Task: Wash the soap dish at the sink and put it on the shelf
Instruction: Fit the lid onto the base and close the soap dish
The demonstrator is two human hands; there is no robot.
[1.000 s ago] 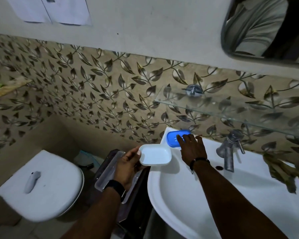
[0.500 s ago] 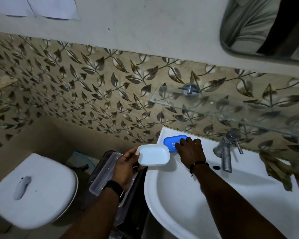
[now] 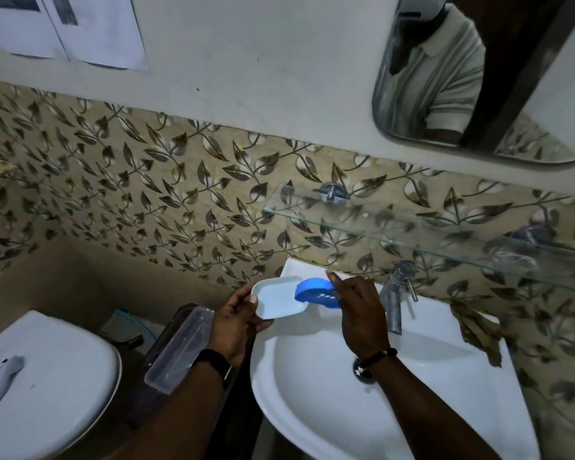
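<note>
White plastic soap-dish tray (image 3: 278, 300), shallow and rectangular with rounded corners, gripped at its left end by the left hand (image 3: 236, 323), thumb on the rim and fingers curled underneath. Held hollow side up and slightly tilted, above the left rear corner of the white ceramic sink (image 3: 329, 413). Blue plastic slotted insert (image 3: 316, 293), oval, clasped by the right hand (image 3: 359, 313) along its right side, with fingers curled round the edge. Insert raised on edge, its lower left part over the tray's right end; contact between the two pieces not determinable. Black watch (image 3: 213, 361) on the left wrist, beaded bracelet (image 3: 380, 356) on the right. Dark drain opening (image 3: 362, 376) in the basin, partly hidden by the right wrist. Grey metal tap (image 3: 395, 293) upright on the rear rim, just right of the right hand. Crumpled brown cloth (image 3: 478, 330) on the sink's right rear rim. Clear glass shelf (image 3: 412, 229) on the leaf-patterned tiled wall (image 3: 146, 194) above the tap, on metal mounts. Mirror (image 3: 528, 94) higher up, showing a person in a striped collared shirt. Clear plastic box (image 3: 180, 350) on a dark stand left of the sink. White toilet lid (image 3: 47, 376), closed, at far left. Paper sheets (image 3: 80, 28) on the plain upper wall.
</note>
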